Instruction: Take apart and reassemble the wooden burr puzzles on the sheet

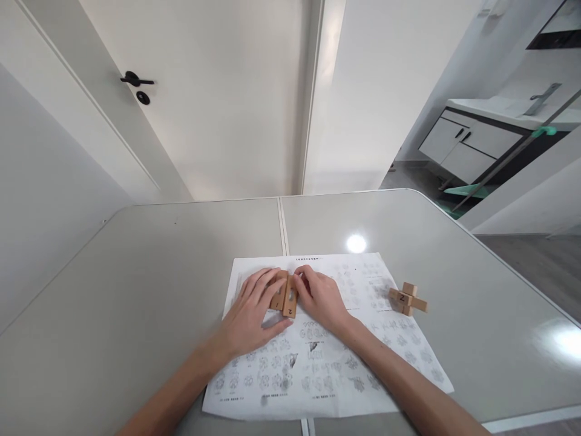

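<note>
Two notched wooden puzzle pieces lie side by side on a printed sheet. The left wooden piece bears a 1, and the right wooden piece a 2. My left hand lies over the piece marked 1, fingertips on it and the thumb stretched out below. My right hand has its thumb and curled index finger at the upper right edge of the piece marked 2; its other fingers are hidden. To the right, several interlocked wooden pieces form a cross shape.
The printed paper sheet with puzzle drawings lies on a grey table with a seam down its middle. Behind stands a white door with a black handle. A sink cabinet is at the far right.
</note>
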{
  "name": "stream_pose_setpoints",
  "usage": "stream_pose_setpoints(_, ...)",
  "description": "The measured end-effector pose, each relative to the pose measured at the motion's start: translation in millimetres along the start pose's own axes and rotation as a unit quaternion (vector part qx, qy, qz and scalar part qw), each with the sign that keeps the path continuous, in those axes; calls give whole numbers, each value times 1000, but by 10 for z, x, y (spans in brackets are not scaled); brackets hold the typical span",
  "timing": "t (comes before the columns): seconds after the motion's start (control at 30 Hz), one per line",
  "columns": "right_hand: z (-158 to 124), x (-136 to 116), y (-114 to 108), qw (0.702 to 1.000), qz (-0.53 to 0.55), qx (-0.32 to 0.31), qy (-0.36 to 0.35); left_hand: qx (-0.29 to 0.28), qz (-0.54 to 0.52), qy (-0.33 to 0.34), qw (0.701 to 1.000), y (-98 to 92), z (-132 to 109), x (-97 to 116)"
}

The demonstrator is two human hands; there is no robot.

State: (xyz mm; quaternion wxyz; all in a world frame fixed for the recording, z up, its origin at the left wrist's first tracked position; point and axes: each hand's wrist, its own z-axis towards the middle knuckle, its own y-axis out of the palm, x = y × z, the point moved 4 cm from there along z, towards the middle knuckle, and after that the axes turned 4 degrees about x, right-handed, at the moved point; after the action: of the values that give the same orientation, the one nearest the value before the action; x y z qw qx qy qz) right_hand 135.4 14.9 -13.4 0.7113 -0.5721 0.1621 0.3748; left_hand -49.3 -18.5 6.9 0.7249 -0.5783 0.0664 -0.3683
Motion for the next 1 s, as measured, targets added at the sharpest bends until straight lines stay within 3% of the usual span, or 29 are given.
stream_pose_setpoints(0.23,-22,-121,-37,989,111,-66,-72,-14,14,-27,999,36,5,-61)
stream_pose_setpoints(0.63,-41,-115,-36,991,90,-68,-65,53,72,-115,989,-49,-5,-483)
stream_pose_setpoints(1.0,-31,-133,-47,992,89,-75,-53,63,67,-122,988,-63,-4,-454)
